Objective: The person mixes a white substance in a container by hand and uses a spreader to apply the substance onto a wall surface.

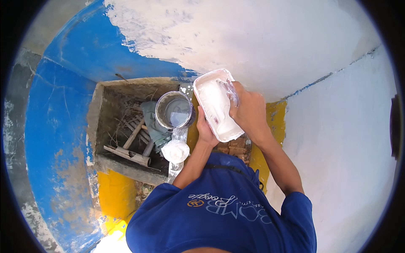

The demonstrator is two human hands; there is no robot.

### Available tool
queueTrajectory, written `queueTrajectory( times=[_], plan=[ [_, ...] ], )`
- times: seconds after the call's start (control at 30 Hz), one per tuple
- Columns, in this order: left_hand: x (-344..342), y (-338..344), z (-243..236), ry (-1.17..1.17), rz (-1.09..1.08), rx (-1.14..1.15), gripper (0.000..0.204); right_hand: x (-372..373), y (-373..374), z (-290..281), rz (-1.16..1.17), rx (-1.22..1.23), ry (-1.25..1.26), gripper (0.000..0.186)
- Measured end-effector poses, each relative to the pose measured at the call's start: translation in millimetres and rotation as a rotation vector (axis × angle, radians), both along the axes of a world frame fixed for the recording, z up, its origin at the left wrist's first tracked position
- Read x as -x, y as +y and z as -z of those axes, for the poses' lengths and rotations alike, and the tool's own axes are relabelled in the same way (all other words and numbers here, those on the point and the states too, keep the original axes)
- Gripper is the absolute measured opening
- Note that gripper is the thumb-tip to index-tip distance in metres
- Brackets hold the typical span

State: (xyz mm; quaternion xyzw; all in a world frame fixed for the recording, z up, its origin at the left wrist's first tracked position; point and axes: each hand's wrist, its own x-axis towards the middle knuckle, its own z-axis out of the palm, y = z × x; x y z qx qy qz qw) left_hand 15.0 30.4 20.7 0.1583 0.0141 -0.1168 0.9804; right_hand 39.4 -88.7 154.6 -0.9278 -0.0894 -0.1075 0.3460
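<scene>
Held out in front of me, a white rectangular tub (221, 122) is tilted and coated inside with thick white paste (212, 98). My left hand (206, 130) grips it by its lower left side. Over its right side, my right hand (249, 109) is closed on a thin, translucent scraper-like blade (232, 93). Most of this blade is hidden by the hand, so its exact kind is unclear. The blade reaches into the tub beside the paste.
Left of the tub, a bucket (161, 110) of greyish liquid stands on a ledge near a white paste-covered lump (175, 152). A concrete trough (96, 116) holds sticks, bamboo and grey-green cloth (152, 122). Ahead is a blue wall (95, 48) partly coated white; a white wall (337, 135) rises right.
</scene>
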Motion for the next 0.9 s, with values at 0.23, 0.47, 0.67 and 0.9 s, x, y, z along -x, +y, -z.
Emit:
queueTrajectory(
  times=[0.23, 0.47, 0.67, 0.9],
  plan=[
    [-3.7, 3.1, 16.3, 0.029, -0.016, 0.062, 0.063, 20.2, 6.3, 17.3, -0.067, -0.019, -0.023, 0.03],
    [-0.1, 3.7, 1.7, -0.008, 0.051, 0.115, 0.067, 19.2, 8.0, 12.7, -0.077, 0.122, 0.031, 0.029],
    [4.5, 2.9, 2.0, 0.121, 0.113, 0.124, 0.061, 9.5, 17.5, 17.4, -0.073, 0.018, 0.132, 0.03],
    [5.6, 4.1, 0.4, 0.072, 0.098, 0.054, 0.059, 12.2, 19.6, 14.2, -0.117, 0.046, 0.151, 0.037]
  ],
)
